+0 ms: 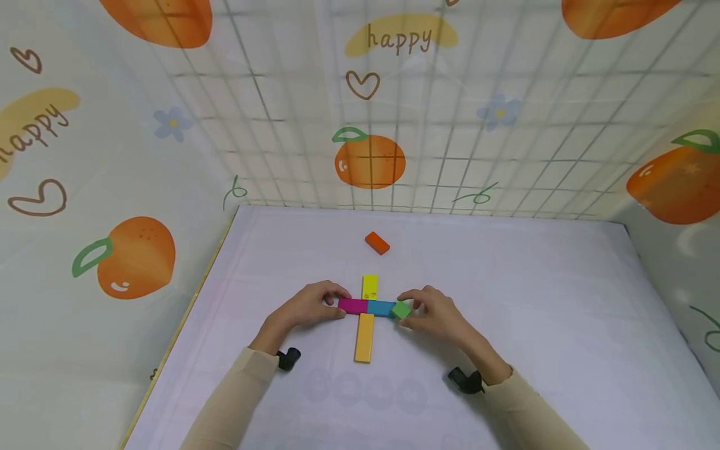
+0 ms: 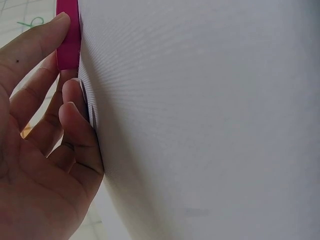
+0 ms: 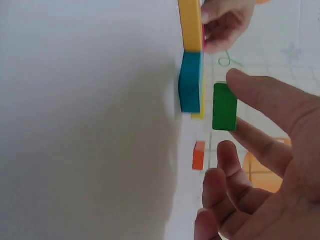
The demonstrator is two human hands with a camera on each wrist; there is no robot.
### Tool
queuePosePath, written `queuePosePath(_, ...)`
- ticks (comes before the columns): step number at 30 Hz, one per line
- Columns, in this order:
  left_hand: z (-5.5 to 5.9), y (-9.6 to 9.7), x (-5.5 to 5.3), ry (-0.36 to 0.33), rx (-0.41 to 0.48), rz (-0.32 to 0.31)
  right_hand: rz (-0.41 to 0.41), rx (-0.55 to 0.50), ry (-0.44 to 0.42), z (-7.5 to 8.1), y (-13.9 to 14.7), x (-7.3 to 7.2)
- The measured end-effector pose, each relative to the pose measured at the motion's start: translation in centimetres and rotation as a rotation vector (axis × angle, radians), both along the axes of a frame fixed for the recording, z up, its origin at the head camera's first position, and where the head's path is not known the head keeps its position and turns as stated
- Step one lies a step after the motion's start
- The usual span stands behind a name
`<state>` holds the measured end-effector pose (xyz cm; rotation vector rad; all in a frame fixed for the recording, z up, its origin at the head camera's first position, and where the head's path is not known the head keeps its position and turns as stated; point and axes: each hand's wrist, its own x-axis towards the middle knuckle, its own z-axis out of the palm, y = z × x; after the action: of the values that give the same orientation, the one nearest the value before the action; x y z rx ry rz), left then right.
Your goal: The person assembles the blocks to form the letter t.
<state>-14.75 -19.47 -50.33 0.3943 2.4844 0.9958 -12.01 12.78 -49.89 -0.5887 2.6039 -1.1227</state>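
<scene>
My left hand [image 1: 310,304] pinches the left end of a magenta block [image 1: 352,305] between thumb and fingers; the left wrist view shows the thumb on its face. End to end with it lies a blue block [image 1: 381,309]. A yellow block [image 1: 369,287] extends away on the far side, and a longer orange-yellow block [image 1: 364,338] on the near side, forming a cross. My right hand [image 1: 439,312] pinches a small green block [image 1: 401,310] by the blue block's right end. In the right wrist view the green block [image 3: 225,106] is held off the table surface.
An orange-red block [image 1: 377,243] lies alone farther back on the white table [image 1: 523,281]. Printed curtains [image 1: 281,144] hang behind the table and at both sides. Black wrist devices [image 1: 465,380] sit at both sleeves.
</scene>
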Motion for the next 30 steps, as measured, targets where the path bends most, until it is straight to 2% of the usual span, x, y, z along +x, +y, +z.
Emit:
queuePosePath(10, -0.2, 0.0, -0.1, 0.007, 0.0, 0.0, 0.049, -0.023, 0.014, -0.2, -0.8, 2.4)
queuePosePath(21, -0.2, 0.1, 0.0, 0.009, -0.004, -0.003, 0.088, -0.018, 0.017, -0.3, -2.1, 4.1)
queuePosePath(27, -0.2, 0.0, 0.0, 0.011, 0.006, -0.008, 0.156, -0.025, 0.041, -0.9, -2.7, 5.0)
queuePosePath(30, -0.2, 0.0, -0.1, 0.013, 0.009, -0.012, 0.186, -0.03, 0.024, -1.0, -2.9, 5.4)
